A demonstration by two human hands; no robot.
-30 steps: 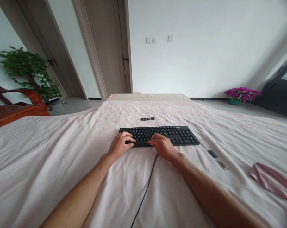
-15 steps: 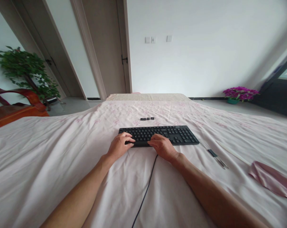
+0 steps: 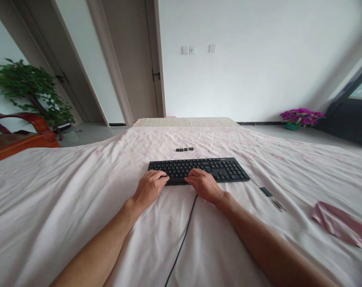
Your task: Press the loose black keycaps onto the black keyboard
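Note:
A black computer keyboard [image 3: 228,170] lies flat on the pale cloth, its cord [image 3: 183,237] running toward me. At its front left, my left hand [image 3: 151,185] is closed, with fingertips and thumb together at the front edge near the space bar. My right hand [image 3: 203,183] is closed too, fingers curled and pressed to the front edge right of the middle. A smooth dark strip [image 3: 177,181] shows between both hands; whether it is the space bar or the casing I cannot tell. Several loose black keycaps [image 3: 184,149] sit in a row behind the keyboard.
To the right lies a wire keycap puller [image 3: 272,197] with a black handle, then a pink cloth pouch [image 3: 341,224]. The floral tablecloth [image 3: 88,199] is wrinkled. Beyond stand a wooden chair [image 3: 25,135], a leafy plant [image 3: 28,85] and purple flowers [image 3: 302,115].
The left hand's fingers have drawn closer together and slid slightly toward the front edge. My right hand stays nearly in place. The view has shifted slightly.

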